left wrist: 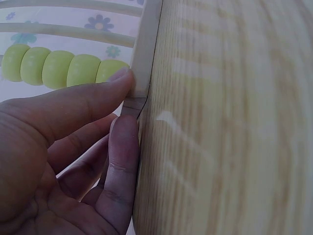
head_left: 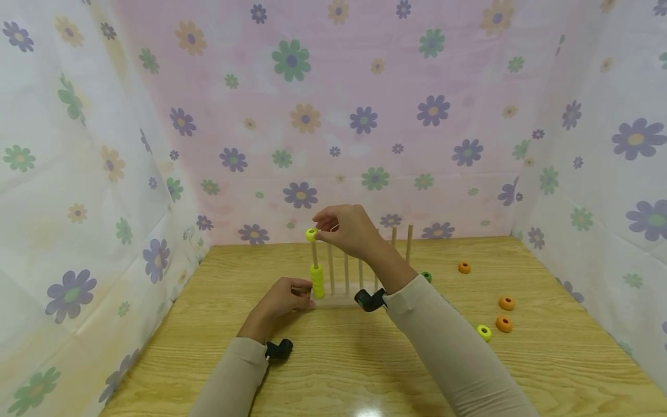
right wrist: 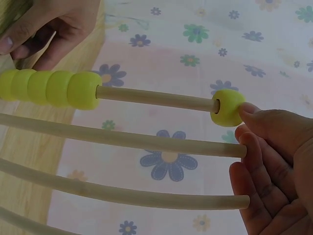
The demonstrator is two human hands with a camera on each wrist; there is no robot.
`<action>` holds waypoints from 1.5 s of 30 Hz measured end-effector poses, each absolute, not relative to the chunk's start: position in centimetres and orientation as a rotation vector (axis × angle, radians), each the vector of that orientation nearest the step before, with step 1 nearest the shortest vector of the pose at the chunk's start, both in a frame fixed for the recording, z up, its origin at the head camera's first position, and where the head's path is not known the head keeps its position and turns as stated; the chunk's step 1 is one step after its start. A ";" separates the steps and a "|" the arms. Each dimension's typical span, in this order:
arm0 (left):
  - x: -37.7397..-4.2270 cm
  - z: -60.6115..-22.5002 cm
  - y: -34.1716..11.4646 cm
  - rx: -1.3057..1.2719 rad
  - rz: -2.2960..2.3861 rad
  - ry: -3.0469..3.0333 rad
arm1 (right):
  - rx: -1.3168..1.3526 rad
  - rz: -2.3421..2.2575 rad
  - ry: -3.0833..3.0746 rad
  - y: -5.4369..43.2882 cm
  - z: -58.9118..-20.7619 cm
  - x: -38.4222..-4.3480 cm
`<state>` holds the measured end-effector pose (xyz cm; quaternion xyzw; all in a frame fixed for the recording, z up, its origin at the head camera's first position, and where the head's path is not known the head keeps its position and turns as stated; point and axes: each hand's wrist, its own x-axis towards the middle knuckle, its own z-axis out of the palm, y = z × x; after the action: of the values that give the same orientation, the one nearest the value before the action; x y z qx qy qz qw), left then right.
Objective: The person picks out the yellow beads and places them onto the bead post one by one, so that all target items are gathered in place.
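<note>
My right hand [head_left: 348,230] pinches a yellow bead [right wrist: 229,107] at the top of the leftmost peg [right wrist: 156,98] of a wooden peg stand. In the right wrist view, the peg's tip meets the bead's hole. Several yellow beads [head_left: 316,282] are stacked at the foot of that same peg. Low at the stand's left end, my left hand [head_left: 283,301] holds the wooden base [left wrist: 145,49] between thumb and fingers. The other pegs [right wrist: 122,137] that show carry no beads; my right forearm hides part of the stand.
To the right on the wood-grain table [head_left: 323,370] lie orange beads [head_left: 464,267] and a loose yellow bead [head_left: 484,332]. A green bead [head_left: 427,277] shows partly behind the right forearm. Flower-patterned cloth [head_left: 333,174] encloses the back and sides.
</note>
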<state>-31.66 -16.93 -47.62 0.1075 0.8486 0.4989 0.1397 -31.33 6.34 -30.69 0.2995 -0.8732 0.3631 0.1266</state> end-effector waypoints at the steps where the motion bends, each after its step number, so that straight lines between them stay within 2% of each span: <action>1: -31.7 -47.6 -16.9 0.310 1.442 2.453 | 0.874 1.057 -2.542 6.3 -30.7 -31.3; 24: -31.6 -47.5 -16.8 0.325 1.416 2.493 | 0.873 1.065 -2.538 6.4 -30.8 -31.3; 45: -31.6 -47.7 -16.8 0.318 1.454 2.460 | 0.985 1.081 -2.379 7.3 -31.0 -30.6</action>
<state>-31.64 -16.78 -47.66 0.1096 0.8480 0.5012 0.1328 -30.59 7.32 -31.05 0.3475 -0.8389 0.3811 0.1739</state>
